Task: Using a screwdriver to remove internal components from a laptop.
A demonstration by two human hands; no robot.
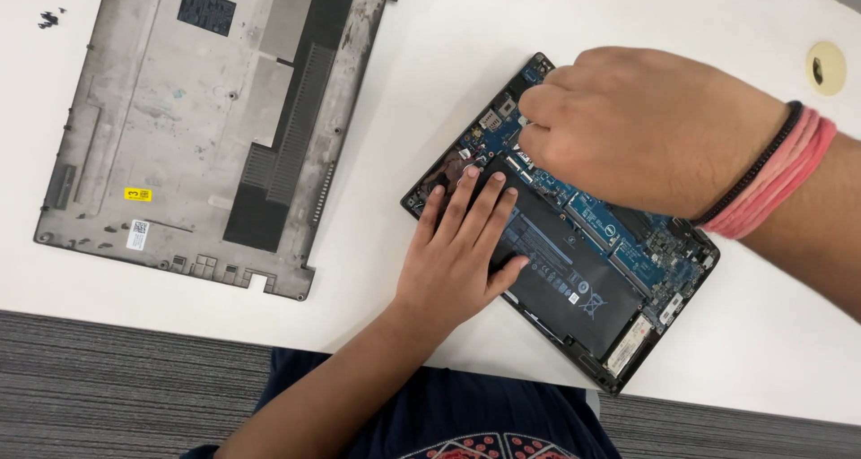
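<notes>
We see an opened laptop lying at an angle on the white bench, its underside up, with the black battery and the blue circuit board exposed. Our left hand lies flat and open on the battery's near end, fingers spread and stretched toward the board, holding nothing, only pressing on the laptop. Our right hand comes in from the right, curled over the far corner of the board with fingertips bunched together and pointing down; we cannot tell whether it pinches anything, since the back of the hand hides what lies under it. On that wrist sit a black band and a wrap of pink thread. Well apart to the left lies the removed grey bottom cover, inner face up. A few small dark screws lie near the far left edge of the bench, and a round cream-coloured cap sits in the benchtop at the far right.
</notes>
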